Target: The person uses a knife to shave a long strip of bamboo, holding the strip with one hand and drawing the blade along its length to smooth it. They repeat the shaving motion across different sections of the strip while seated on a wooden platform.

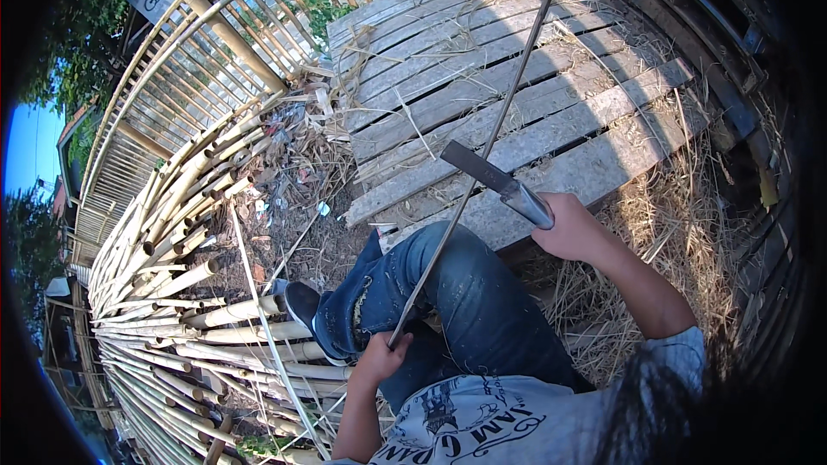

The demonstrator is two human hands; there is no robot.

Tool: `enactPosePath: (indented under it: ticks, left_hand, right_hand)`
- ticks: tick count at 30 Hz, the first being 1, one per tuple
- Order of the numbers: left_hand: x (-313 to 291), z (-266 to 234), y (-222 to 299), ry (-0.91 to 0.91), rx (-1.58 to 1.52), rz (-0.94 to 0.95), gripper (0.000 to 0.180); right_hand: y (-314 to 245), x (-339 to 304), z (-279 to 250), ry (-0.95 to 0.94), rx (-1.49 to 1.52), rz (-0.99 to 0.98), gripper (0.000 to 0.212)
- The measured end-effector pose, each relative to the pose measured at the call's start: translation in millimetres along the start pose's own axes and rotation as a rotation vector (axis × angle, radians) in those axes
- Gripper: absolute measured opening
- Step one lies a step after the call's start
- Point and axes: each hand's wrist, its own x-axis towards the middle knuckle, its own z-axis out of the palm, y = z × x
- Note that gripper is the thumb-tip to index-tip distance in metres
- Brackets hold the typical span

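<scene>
My left hand [379, 357] is closed around the lower end of a long, thin, dark pole [431, 267], probably a bamboo strip. The pole slants up and away to the right, over my bent knee in jeans and across a slatted wooden platform [551, 151]. My right hand [568, 226] grips the grey handle of a broad-bladed knife [474, 166]. Its dark, square-ended blade points to the far left and crosses the pole in the view, above the platform's near edge. Whether blade and pole touch, I cannot tell.
Stacked bamboo poles [194, 323] lie at the left, their cut ends toward me. A bamboo fence [207, 52] curves along the far left. Straw [680, 241] covers the ground at the right, beside stacked timber [715, 60]. Loose strips lie on the platform.
</scene>
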Motion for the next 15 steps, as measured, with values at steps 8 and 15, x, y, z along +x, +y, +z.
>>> enactPosePath:
  ticks: [8,15]
  left_hand:
    - [-0.7,-2.6,-9.0,0.032,0.072,0.092,0.036]
    - [-5.3,-3.4,-7.3,0.046,0.013,0.086,0.035]
  right_hand:
    - [-0.2,11.1,-3.7,0.162,0.038,-0.001,0.013]
    - [-7.3,12.6,-23.6,0.174,0.017,0.031,0.012]
